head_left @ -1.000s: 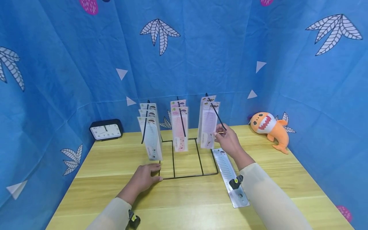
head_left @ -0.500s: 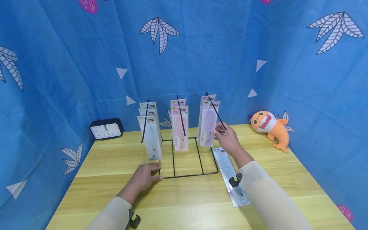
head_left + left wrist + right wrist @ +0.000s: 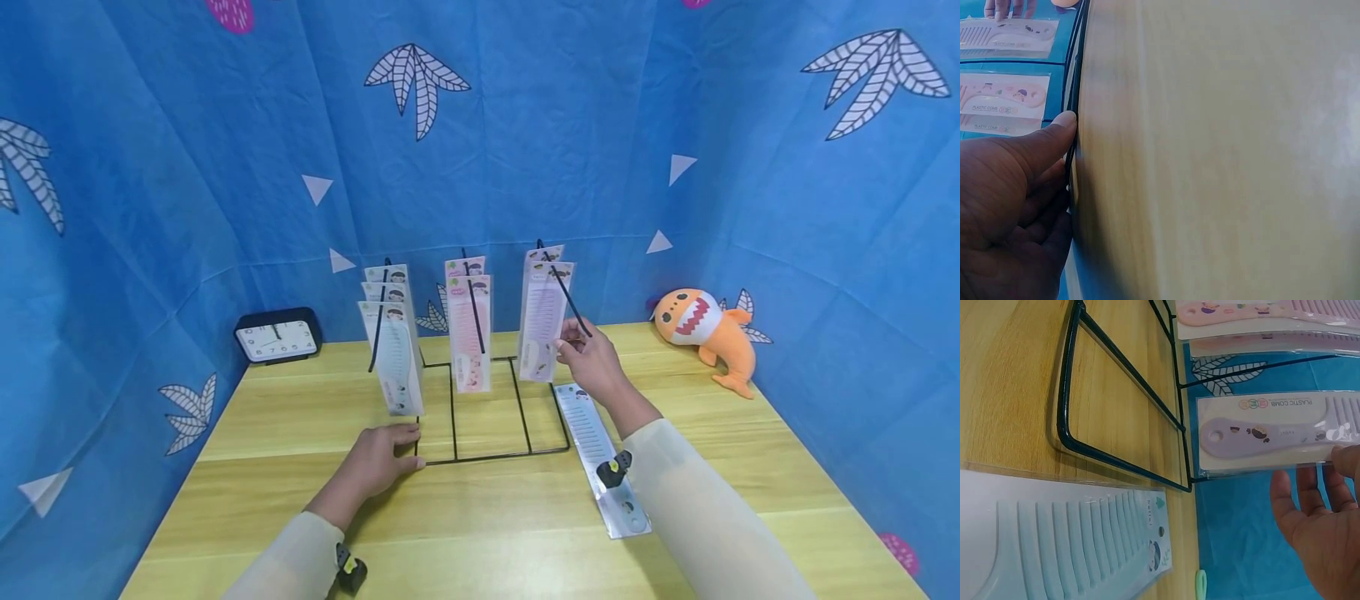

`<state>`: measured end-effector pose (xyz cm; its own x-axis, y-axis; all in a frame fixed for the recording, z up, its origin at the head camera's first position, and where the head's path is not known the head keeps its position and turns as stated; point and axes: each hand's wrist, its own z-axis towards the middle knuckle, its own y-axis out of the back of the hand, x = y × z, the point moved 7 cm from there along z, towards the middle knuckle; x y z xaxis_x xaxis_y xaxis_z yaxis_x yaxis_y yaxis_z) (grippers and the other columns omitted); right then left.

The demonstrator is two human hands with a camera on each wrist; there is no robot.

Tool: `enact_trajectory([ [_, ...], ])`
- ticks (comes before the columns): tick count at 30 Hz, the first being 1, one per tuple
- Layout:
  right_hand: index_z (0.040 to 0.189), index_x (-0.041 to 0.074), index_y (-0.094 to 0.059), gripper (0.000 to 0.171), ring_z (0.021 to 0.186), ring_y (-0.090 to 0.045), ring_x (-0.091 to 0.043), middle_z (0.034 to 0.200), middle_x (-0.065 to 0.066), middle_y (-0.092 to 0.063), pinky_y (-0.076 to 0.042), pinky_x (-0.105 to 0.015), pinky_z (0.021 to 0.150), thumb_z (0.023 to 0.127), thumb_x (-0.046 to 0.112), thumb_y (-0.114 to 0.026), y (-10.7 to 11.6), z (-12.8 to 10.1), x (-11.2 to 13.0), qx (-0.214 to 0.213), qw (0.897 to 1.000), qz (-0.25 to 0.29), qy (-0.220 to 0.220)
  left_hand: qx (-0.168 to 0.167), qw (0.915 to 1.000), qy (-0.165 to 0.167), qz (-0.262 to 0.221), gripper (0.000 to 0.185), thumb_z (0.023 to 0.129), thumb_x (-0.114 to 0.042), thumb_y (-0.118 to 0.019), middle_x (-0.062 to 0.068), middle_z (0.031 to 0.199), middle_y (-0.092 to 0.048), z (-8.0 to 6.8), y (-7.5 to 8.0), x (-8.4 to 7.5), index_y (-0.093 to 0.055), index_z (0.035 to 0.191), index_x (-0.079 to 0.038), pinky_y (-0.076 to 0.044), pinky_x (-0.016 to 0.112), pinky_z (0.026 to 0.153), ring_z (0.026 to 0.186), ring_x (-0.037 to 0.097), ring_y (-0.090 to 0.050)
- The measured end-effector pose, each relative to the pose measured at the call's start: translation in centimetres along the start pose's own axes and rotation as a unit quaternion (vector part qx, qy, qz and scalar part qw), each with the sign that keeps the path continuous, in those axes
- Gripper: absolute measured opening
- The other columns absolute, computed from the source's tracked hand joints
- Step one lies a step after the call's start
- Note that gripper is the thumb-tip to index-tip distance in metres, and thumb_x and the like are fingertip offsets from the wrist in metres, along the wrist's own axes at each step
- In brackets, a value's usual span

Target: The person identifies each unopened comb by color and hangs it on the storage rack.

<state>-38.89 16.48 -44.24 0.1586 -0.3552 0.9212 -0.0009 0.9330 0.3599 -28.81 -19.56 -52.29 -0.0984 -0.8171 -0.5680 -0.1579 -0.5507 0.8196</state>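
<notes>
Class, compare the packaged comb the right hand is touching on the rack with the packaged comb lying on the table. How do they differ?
The purple comb hangs upright on the rack's right hook; the pale blue comb lies flat on the table. The right hand touches the purple comb's edge; nothing touches the blue one, which lies outside the rack's base. Both are plastic combs in clear packets.
</notes>
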Motion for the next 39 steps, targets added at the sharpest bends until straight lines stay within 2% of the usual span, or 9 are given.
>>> enact_trajectory([
  [10,0.135,0.005,-0.058,0.022,0.127,-0.068,-0.033,0.131,-0.019,-0.064,-0.064,-0.048,0.105,0.114,0.013,-0.057,0.1,-0.1,0.1,0.006,1.000,0.002,-0.003,-0.001,1.0000,-0.006,0.002,0.051,0.096,-0.024,-0.086,0.007,0.157,-0.064,0.0,0.2,-0.5,-0.072,0.143,-0.009,-0.043,0.057,0.127,0.152,0.038,-0.053],
  [15,0.140,0.006,-0.058,0.030,0.133,-0.066,-0.038,0.134,-0.018,-0.066,-0.059,-0.054,0.107,0.113,0.019,-0.060,0.6,-0.9,0.0,0.015,0.997,-0.079,0.019,-0.002,0.9999,-0.001,-0.014,0.050,0.097,-0.023,-0.085,0.007,0.158,-0.063,0.1,0.0,-0.4,-0.072,0.143,-0.009,-0.042,0.057,0.128,0.154,0.038,-0.051],
  [17,0.145,0.005,-0.056,0.037,0.133,-0.065,-0.040,0.135,-0.019,-0.067,-0.058,-0.056,0.105,0.112,0.021,-0.062,0.9,-1.5,-0.3,0.021,0.992,-0.122,0.020,-0.002,0.9999,-0.006,-0.014,0.050,0.097,-0.023,-0.085,0.009,0.158,-0.063,0.1,-0.2,-0.4,-0.072,0.142,-0.008,-0.043,0.058,0.127,0.153,0.039,-0.051],
  [20,0.151,0.002,-0.050,0.050,0.131,-0.066,-0.043,0.138,-0.023,-0.066,-0.059,-0.058,0.106,0.109,0.023,-0.067,1.4,-3.1,-1.2,0.041,0.984,-0.171,-0.005,-0.002,0.9999,-0.007,-0.015,0.050,0.096,-0.023,-0.086,0.009,0.158,-0.063,0.0,-0.4,-0.4,-0.072,0.142,-0.008,-0.043,0.058,0.127,0.153,0.039,-0.052],
  [26,0.155,-0.001,-0.045,0.074,0.126,-0.067,-0.044,0.142,-0.028,-0.065,-0.060,-0.060,0.103,0.099,0.031,-0.082,1.8,-7.9,-3.7,0.099,0.956,-0.263,-0.082,-0.001,0.9999,0.000,-0.016,0.051,0.096,-0.023,-0.086,0.008,0.158,-0.063,-0.3,-0.4,-0.5,-0.072,0.143,-0.009,-0.043,0.060,0.127,0.154,0.040,-0.050],
  [29,0.154,-0.003,-0.045,0.083,0.110,-0.069,-0.035,0.131,-0.024,-0.067,-0.062,-0.053,0.092,0.094,0.035,-0.088,2.3,-10.6,-5.0,0.118,0.942,-0.289,-0.120,0.003,0.9999,0.000,-0.015,0.051,0.096,-0.023,-0.086,0.008,0.159,-0.063,-0.3,-0.5,-0.4,-0.072,0.143,-0.009,-0.043,0.059,0.127,0.154,0.040,-0.050],
  [32,0.149,-0.008,-0.046,0.090,0.097,-0.065,-0.027,0.118,-0.020,-0.067,-0.060,-0.049,0.084,0.089,0.042,-0.091,2.7,-13.1,-5.5,0.131,0.932,-0.310,-0.135,0.005,0.9999,0.000,-0.013,0.052,0.096,-0.024,-0.086,0.008,0.159,-0.062,-0.2,-0.6,-0.3,-0.072,0.144,-0.010,-0.042,0.059,0.127,0.155,0.040,-0.049],
  [36,0.146,-0.013,-0.048,0.098,0.091,-0.062,-0.025,0.112,-0.019,-0.066,-0.060,-0.049,0.082,0.085,0.049,-0.093,2.9,-14.9,-5.5,0.130,0.924,-0.338,-0.124,0.002,1.0000,0.002,-0.008,0.053,0.096,-0.025,-0.086,0.008,0.159,-0.062,-0.2,-0.4,-0.2,-0.071,0.144,-0.010,-0.042,0.060,0.128,0.155,0.040,-0.049],
  [39,0.147,-0.012,-0.048,0.100,0.091,-0.062,-0.025,0.114,-0.020,-0.065,-0.059,-0.044,0.077,0.083,0.049,-0.094,2.7,-15.3,-5.3,0.120,0.925,-0.340,-0.122,-0.004,1.0000,0.001,-0.007,0.052,0.095,-0.023,-0.086,0.008,0.159,-0.062,-0.2,-0.1,-0.1,-0.072,0.144,-0.010,-0.042,0.061,0.127,0.154,0.041,-0.050],
])
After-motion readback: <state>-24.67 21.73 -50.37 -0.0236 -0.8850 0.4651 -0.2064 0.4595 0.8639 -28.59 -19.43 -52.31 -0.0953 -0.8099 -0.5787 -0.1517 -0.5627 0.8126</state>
